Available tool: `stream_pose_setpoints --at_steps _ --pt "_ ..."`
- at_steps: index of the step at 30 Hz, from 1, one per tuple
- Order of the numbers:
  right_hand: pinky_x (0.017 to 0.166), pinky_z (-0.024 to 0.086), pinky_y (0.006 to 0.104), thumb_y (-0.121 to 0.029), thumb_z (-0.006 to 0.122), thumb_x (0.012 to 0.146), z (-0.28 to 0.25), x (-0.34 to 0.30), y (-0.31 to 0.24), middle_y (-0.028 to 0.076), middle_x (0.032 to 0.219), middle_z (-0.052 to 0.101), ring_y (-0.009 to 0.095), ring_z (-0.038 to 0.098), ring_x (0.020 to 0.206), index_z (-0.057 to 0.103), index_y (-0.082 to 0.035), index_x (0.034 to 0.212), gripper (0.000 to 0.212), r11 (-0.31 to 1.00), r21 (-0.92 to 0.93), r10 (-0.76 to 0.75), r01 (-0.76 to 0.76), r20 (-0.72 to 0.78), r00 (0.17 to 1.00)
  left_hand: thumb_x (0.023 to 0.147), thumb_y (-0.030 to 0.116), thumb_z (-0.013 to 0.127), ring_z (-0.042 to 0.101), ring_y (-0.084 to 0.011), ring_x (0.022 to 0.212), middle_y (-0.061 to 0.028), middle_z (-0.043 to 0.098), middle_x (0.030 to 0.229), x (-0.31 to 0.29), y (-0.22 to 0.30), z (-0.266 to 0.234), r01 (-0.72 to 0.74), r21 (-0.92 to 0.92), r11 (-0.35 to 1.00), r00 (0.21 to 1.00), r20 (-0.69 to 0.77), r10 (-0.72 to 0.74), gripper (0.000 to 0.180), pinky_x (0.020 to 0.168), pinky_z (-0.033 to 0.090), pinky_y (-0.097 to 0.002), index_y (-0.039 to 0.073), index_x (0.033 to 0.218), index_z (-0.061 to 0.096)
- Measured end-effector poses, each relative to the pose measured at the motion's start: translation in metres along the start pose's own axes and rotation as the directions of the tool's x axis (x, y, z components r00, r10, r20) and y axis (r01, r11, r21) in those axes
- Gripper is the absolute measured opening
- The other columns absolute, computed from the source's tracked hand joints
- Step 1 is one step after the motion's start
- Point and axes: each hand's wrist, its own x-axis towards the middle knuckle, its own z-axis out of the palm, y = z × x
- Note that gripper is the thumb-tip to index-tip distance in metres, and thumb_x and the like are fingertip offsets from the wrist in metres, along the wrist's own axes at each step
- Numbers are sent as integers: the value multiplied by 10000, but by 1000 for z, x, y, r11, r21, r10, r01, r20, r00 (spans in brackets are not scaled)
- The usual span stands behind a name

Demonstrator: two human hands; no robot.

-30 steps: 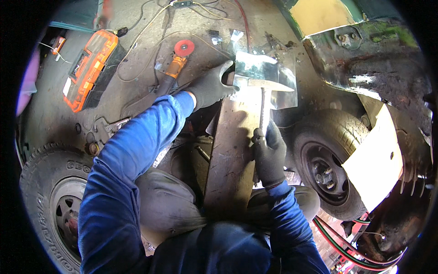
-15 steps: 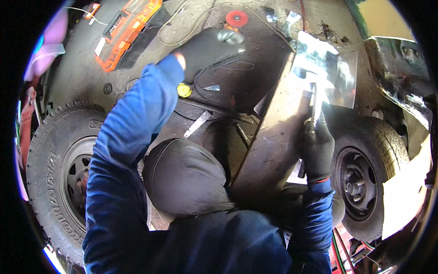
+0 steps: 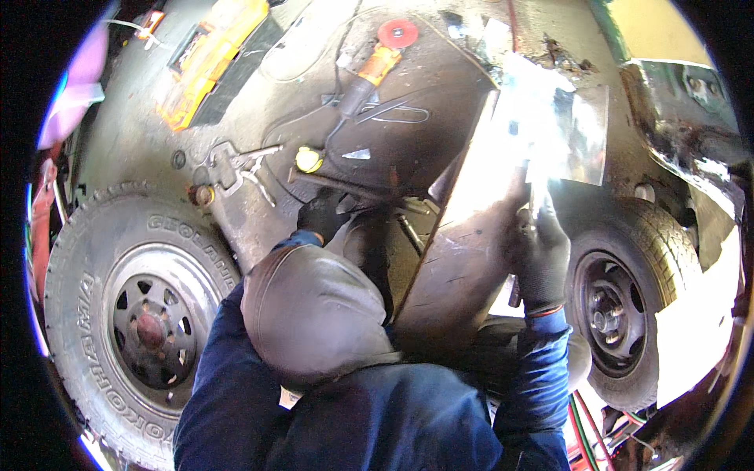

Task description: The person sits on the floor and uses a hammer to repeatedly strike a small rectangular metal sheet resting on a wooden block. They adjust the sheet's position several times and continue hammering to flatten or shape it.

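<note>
My left hand, in a dark glove, is low between my knees at a small flat metal strip. The glove covers most of the strip, and its dark fingers do not show whether they grip it. My gloved right hand is wrapped round a hammer, whose head is lost in glare. Under that glare lies a shiny sheet of metal, at the far end of a long slanted metal beam.
An angle grinder with a red disc lies ahead, its cord trailing. Nearby are a yellow tape measure, locking clamps and an orange toolbox. Wheels stand on both sides, a large one left and another right.
My left hand has come down and back toward me from above the grinder to the metal strip, uncovering the grinder and clamps. My right hand keeps hold of the hammer in nearly the same place.
</note>
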Motion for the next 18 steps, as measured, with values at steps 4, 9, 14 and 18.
stream_pose_setpoints --at_steps 4,9,14,18 --pt "1146 488 319 -122 666 1117 0 4 4 202 1555 642 194 618 1363 464 90 1642 601 997 -12 -73 73 -19 997 1011 430 727 748 -431 976 -165 770 1179 7 7 4 -100 0 995 985 -140 99 382 787 606 -576 229 1335 724" --pt "1180 480 328 -163 693 1113 1 3 11 217 1598 632 211 616 1432 488 56 1642 609 993 25 -115 116 -45 992 1025 405 700 743 -464 928 -216 769 1060 3 7 8 -183 45 982 975 -122 187 342 781 593 -594 149 1247 745" --pt "1001 569 339 -212 700 1109 -1 3 15 242 1352 778 164 731 1145 511 9 1645 610 996 11 -91 92 -43 995 1014 400 719 733 -495 955 -244 762 1045 6 16 -20 -266 -55 962 964 -32 265 341 810 573 -614 128 1218 740" --pt "984 580 357 -239 703 1106 0 4 14 281 1261 793 191 766 1129 532 9 1627 602 985 -75 -160 154 -82 984 1069 293 704 679 -234 743 -153 709 848 11 53 -139 -96 -370 924 985 100 142 237 715 546 -437 66 1019 656"
